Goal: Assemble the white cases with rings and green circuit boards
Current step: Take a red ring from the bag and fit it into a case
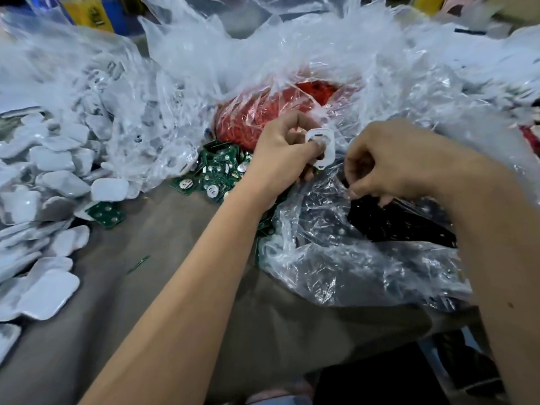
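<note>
Head view. Reference landmark: the white case (pixel 319 147) held at centre frame.

Containers:
- Directly behind the case, a clear plastic bag (pixel 292 83) holds a mass of small red parts (pixel 263 118); their individual form cannot be made out.
- Below and right of the case, a second clear bag (pixel 321 258) holds small black parts (pixel 394 220); blur and film glare hide their shape.
- Left of the case, a third clear bag (pixel 131 127) holds white cases, and a loose pile of white cases (pixel 43 185) spreads from it toward the left edge of the grey table (pixel 175 287).
- Just left of the case, loose green circuit boards (pixel 216 171) lie heaped on the table, several carrying round silver discs.

Task item: the held case is a white, rounded-corner shell with openings in its face, tilted on edge.

Hands:
- The left hand (pixel 283 147) grips the case, fingers curled round it, thumb pressed on its face.
- The right hand (pixel 403 168), right of the case, has its fingers curled, fingertips down in the black parts; whether they pinch one cannot be told.

Cut off or unclear: the background behind the bags is blurred; a yellow object (pixel 87 13) there is unidentifiable.
</note>
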The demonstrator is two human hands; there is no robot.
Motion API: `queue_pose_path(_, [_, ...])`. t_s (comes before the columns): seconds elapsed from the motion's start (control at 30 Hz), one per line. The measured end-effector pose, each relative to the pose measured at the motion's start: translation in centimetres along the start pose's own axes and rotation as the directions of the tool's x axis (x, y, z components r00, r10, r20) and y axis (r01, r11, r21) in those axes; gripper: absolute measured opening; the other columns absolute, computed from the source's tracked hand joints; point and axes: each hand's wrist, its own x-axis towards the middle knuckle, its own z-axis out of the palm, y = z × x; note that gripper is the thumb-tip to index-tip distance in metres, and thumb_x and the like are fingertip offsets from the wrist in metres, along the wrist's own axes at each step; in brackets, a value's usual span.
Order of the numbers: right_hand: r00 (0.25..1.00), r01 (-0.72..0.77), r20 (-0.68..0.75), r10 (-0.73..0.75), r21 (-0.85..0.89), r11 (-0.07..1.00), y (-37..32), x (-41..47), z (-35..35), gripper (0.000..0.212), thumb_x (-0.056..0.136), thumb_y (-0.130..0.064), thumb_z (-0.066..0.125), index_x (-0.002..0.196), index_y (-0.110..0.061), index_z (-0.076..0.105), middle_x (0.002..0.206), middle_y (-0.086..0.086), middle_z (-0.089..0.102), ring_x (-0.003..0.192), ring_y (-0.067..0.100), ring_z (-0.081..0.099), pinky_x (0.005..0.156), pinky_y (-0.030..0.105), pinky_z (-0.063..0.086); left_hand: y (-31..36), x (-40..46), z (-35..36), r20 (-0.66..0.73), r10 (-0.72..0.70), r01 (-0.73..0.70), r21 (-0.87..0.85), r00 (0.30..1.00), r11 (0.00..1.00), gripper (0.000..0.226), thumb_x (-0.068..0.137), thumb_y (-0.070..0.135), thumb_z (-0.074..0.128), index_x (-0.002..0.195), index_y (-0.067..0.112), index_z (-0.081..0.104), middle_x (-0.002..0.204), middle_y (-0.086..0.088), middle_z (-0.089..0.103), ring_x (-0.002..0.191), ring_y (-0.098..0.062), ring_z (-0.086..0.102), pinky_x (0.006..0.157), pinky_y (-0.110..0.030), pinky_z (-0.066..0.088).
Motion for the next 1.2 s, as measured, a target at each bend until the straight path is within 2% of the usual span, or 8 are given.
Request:
queue_pose_path(0.23, [0.995, 0.021, -0.095, -0.018, 0.032, 0.999, -0.2, -0.7, -1.9, 0.017, 0.084, -0.012, 0.085, 0.082, -0.024, 0.074, 0.062, -0.004, 0.072, 0.047, 0.009, 0.070, 0.050, 0.024, 0.052, -0.1, 0.1, 0.1, -0.026, -0.017, 0.016, -0.032, 1.000, 0.999, 0.015, 0.093, 0.004, 0.070, 0.105, 0.006, 0.063, 0.072, -0.008, 0.068, 0.047, -0.016, 0.053, 0.042, -0.023, 0.040])
queue_pose_path(0.33, [0.916, 0.100, -0.395, -0.064, 0.072, 0.992, -1.7, 0.3, -3.5, 0.014, 0.087, -0.029, 0.083, 0.078, -0.026, 0.073, 0.068, -0.010, 0.068, 0.050, 0.007, 0.067, 0.050, 0.018, 0.049, -0.3, 0.2, -0.1, -0.035, -0.026, 0.024, -0.054, 0.999, 0.998, 0.015, 0.092, 0.002, 0.070, 0.103, 0.009, 0.063, 0.072, -0.007, 0.069, 0.048, -0.017, 0.055, 0.044, -0.026, 0.043])
queue_pose_path(0.4, [0.805, 0.147, -0.588, -0.077, 0.071, 0.987, -3.2, 2.6, -4.0, 0.006, 0.090, -0.024, 0.080, 0.086, -0.022, 0.078, 0.079, -0.003, 0.070, 0.059, 0.006, 0.062, 0.067, 0.022, 0.050, -0.3, 0.2, -0.1, -0.055, -0.032, 0.029, -0.057, 0.998, 0.998, 0.014, 0.092, 0.001, 0.070, 0.101, 0.009, 0.063, 0.071, -0.008, 0.069, 0.047, -0.018, 0.054, 0.042, -0.026, 0.042])
queue_pose_path(0.53, [0.905, 0.047, -0.421, -0.062, -0.046, 0.998, -4.8, 8.8, -2.8, 0.027, 0.087, 0.006, 0.070, 0.107, -0.009, 0.081, 0.103, 0.012, 0.078, 0.092, 0.022, 0.072, 0.088, 0.029, 0.057, -0.6, 0.6, -0.1, -0.182, -0.066, 0.059, -0.043, 0.981, 0.997, 0.008, 0.092, 0.003, 0.067, 0.094, 0.010, 0.066, 0.078, -0.015, 0.071, 0.044, -0.013, 0.055, 0.041, -0.025, 0.040])
queue_pose_path(0.63, [0.951, 0.018, -0.303, -0.069, -0.167, 0.986, -5.0, 11.0, -0.9, 0.036, 0.083, 0.017, 0.061, 0.114, 0.000, 0.069, 0.107, 0.016, 0.069, 0.098, 0.033, 0.066, 0.080, 0.030, 0.048, -0.8, 0.9, -0.4, -0.240, -0.101, 0.085, -0.079, 0.966, 0.993, 0.012, 0.089, 0.001, 0.065, 0.092, 0.012, 0.069, 0.078, -0.012, 0.072, 0.041, -0.007, 0.054, 0.037, -0.022, 0.037])
queue_pose_path(0.77, [0.928, -0.003, -0.368, -0.061, -0.171, 0.985, -5.1, 11.8, -0.7, 0.028, 0.082, 0.019, 0.055, 0.090, -0.004, 0.068, 0.104, 0.024, 0.071, 0.082, 0.033, 0.060, 0.074, 0.033, 0.046, -0.8, 1.1, -0.7, -0.241, -0.106, 0.085, -0.097, 0.965, 0.992, 0.014, 0.088, 0.002, 0.066, 0.089, 0.015, 0.070, 0.075, -0.011, 0.072, 0.040, -0.012, 0.054, 0.038, -0.022, 0.037])
queue_pose_path(0.9, [0.886, -0.003, -0.464, -0.011, -0.029, 1.000, -4.9, 11.9, -1.9, 0.028, 0.089, 0.010, 0.062, 0.106, -0.004, 0.079, 0.107, 0.020, 0.075, 0.092, 0.033, 0.073, 0.088, 0.040, 0.062, -0.7, 1.1, -1.1, -0.253, -0.098, 0.079, -0.085, 0.963, 0.993, 0.010, 0.090, 0.006, 0.067, 0.093, 0.014, 0.071, 0.079, -0.009, 0.073, 0.045, -0.011, 0.057, 0.042, -0.024, 0.041])
queue_pose_path(1.2, [0.837, -0.023, -0.546, 0.042, 0.041, 0.999, -7.1, 10.4, -2.1, 0.032, 0.083, 0.008, 0.063, 0.110, -0.006, 0.075, 0.108, 0.019, 0.072, 0.096, 0.035, 0.071, 0.087, 0.043, 0.062, 0.3, 0.5, -1.7, -0.325, -0.080, 0.038, -0.136, 0.942, 0.990, 0.014, 0.094, 0.001, 0.059, 0.088, 0.012, 0.064, 0.072, -0.006, 0.068, 0.050, -0.014, 0.058, 0.040, -0.021, 0.038])
